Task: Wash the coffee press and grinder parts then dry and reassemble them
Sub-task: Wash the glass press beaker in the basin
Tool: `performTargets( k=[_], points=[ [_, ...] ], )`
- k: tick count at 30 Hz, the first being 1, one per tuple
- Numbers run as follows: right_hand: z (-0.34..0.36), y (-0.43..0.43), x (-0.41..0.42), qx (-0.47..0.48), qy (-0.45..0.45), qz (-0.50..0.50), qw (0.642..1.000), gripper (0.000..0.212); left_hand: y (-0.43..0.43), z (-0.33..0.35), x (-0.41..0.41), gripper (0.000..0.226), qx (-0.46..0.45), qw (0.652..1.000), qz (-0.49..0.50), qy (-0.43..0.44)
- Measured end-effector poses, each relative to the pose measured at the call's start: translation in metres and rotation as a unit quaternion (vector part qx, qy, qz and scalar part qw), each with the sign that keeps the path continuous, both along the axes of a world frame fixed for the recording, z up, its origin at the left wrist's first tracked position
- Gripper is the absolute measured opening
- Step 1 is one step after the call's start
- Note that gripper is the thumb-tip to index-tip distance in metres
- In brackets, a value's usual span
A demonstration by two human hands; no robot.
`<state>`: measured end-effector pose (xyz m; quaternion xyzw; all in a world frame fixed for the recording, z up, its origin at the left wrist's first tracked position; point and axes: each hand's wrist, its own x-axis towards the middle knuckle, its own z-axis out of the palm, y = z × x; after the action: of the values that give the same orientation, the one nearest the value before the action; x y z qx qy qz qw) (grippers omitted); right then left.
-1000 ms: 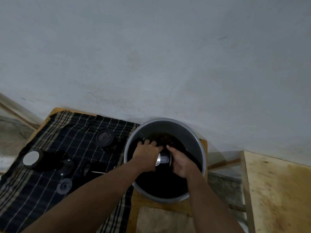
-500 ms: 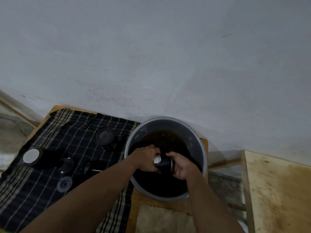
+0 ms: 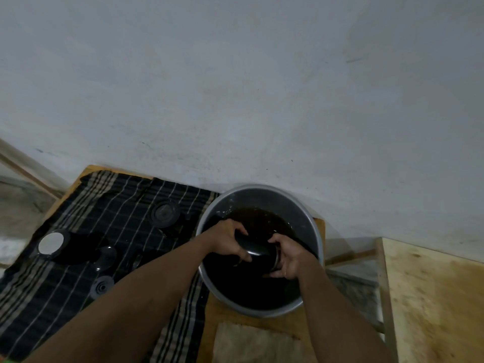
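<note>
A dark cylindrical press part (image 3: 258, 248) lies sideways over the metal basin (image 3: 313, 226), which holds dark brown water. My left hand (image 3: 227, 241) grips its left end and my right hand (image 3: 289, 259) grips its right end. On the dark striped cloth (image 3: 86, 221) to the left lie several washed pieces: a round black lid (image 3: 164, 214), a cup with a white disc on top (image 3: 51, 243), a small dark funnel-shaped piece (image 3: 106, 258) and a grey ribbed disc (image 3: 103, 286).
The basin and cloth rest on a small wooden table (image 3: 222, 315) against a pale wall (image 3: 262, 87). A second wooden surface (image 3: 432, 297) stands at the right, with a gap of floor between them.
The part has turned in my hands: its pale shiny end no longer shows, and its dark side faces up. Both hands have shifted slightly around it above the water.
</note>
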<state>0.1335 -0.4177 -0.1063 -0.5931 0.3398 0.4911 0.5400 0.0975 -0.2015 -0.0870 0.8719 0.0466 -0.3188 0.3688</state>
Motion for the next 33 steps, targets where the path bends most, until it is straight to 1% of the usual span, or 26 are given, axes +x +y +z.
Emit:
performTargets(
  k=[2, 4, 5, 7, 9, 11, 12, 13, 15, 16, 17, 19, 20, 21, 22, 24, 26, 27, 28, 29, 30, 31, 33],
  points=[
    [-0.001, -0.001, 0.002, 0.005, 0.007, -0.031, 0.999, 0.047, -0.003, -0.001, 0.001, 0.086, -0.035, 0.997, 0.072, 0.005],
    [0.002, -0.001, 0.000, 0.030, 0.008, -0.061, 0.998, 0.045, -0.006, -0.002, 0.000, 0.075, -0.055, 0.982, 0.182, -0.007],
    [0.003, -0.001, -0.001, 0.046, 0.006, -0.078, 0.996, 0.044, -0.008, -0.001, 0.001, 0.069, -0.056, 0.973, 0.222, -0.012],
    [0.004, 0.000, -0.002, 0.061, 0.006, -0.090, 0.994, 0.042, -0.012, 0.002, 0.002, 0.068, -0.062, 0.965, 0.253, 0.010],
    [0.003, 0.002, -0.004, 0.036, 0.003, -0.075, 0.997, 0.045, -0.016, 0.009, 0.003, 0.070, -0.067, 0.963, 0.257, 0.040],
    [0.001, 0.007, -0.005, -0.035, -0.015, -0.038, 0.999, 0.056, -0.022, 0.020, 0.004, 0.068, -0.042, 0.971, 0.234, 0.037],
    [0.006, 0.010, -0.007, -0.070, -0.034, -0.008, 0.997, 0.056, -0.024, 0.026, 0.005, 0.068, -0.004, 0.979, 0.203, 0.017],
    [0.010, 0.013, -0.010, -0.095, -0.064, 0.024, 0.993, 0.051, -0.026, 0.033, 0.007, 0.070, 0.048, 0.986, 0.162, -0.017],
    [0.013, 0.015, -0.011, -0.129, -0.153, 0.068, 0.977, 0.036, -0.029, 0.052, 0.010, 0.073, 0.134, 0.981, 0.078, -0.114],
    [0.013, 0.014, -0.011, -0.137, -0.209, 0.090, 0.964, 0.029, -0.029, 0.062, 0.012, 0.078, 0.151, 0.973, 0.046, -0.165],
    [0.011, 0.011, -0.011, -0.138, -0.269, 0.120, 0.946, 0.030, -0.029, 0.072, 0.014, 0.085, 0.158, 0.964, 0.018, -0.211],
    [0.015, 0.007, -0.013, -0.093, -0.340, 0.204, 0.913, 0.042, -0.030, 0.088, 0.015, 0.102, 0.162, 0.947, -0.023, -0.277],
    [0.020, 0.006, -0.017, -0.063, -0.365, 0.243, 0.897, 0.052, -0.031, 0.092, 0.014, 0.108, 0.159, 0.939, -0.034, -0.304],
    [0.024, 0.007, -0.022, -0.039, -0.385, 0.262, 0.884, 0.064, -0.032, 0.096, 0.013, 0.113, 0.147, 0.933, -0.035, -0.328],
    [0.028, 0.010, -0.027, -0.016, -0.401, 0.255, 0.880, 0.074, -0.032, 0.097, 0.011, 0.118, 0.121, 0.931, -0.030, -0.343],
    [0.030, 0.018, -0.038, -0.008, -0.452, 0.176, 0.874, 0.083, -0.032, 0.095, 0.004, 0.123, 0.032, 0.936, -0.017, -0.351],
    [0.029, 0.024, -0.048, -0.054, -0.501, 0.105, 0.857, 0.095, -0.031, 0.088, -0.005, 0.126, -0.065, 0.937, 0.010, -0.344],
    [0.029, 0.027, -0.052, -0.081, -0.513, 0.089, 0.850, 0.102, -0.028, 0.084, -0.009, 0.125, -0.102, 0.931, 0.033, -0.348],
    [0.028, 0.029, -0.055, -0.096, -0.527, 0.082, 0.841, 0.106, -0.026, 0.080, -0.012, 0.120, -0.125, 0.921, 0.058, -0.364],
    [0.034, 0.032, -0.058, -0.103, -0.541, 0.077, 0.831, 0.102, -0.024, 0.077, -0.014, 0.111, -0.136, 0.908, 0.075, -0.389],
    [0.034, 0.034, -0.061, -0.106, -0.553, 0.077, 0.823, 0.094, -0.021, 0.075, -0.016, 0.100, -0.135, 0.896, 0.081, -0.415],
    [0.037, 0.036, -0.062, -0.105, -0.552, 0.090, 0.822, 0.086, -0.020, 0.073, -0.016, 0.092, -0.129, 0.890, 0.078, -0.431],
    [0.035, 0.041, -0.063, -0.096, -0.546, 0.112, 0.825, 0.083, -0.017, 0.068, -0.018, 0.089, -0.126, 0.888, 0.075, -0.436]
  ],
)
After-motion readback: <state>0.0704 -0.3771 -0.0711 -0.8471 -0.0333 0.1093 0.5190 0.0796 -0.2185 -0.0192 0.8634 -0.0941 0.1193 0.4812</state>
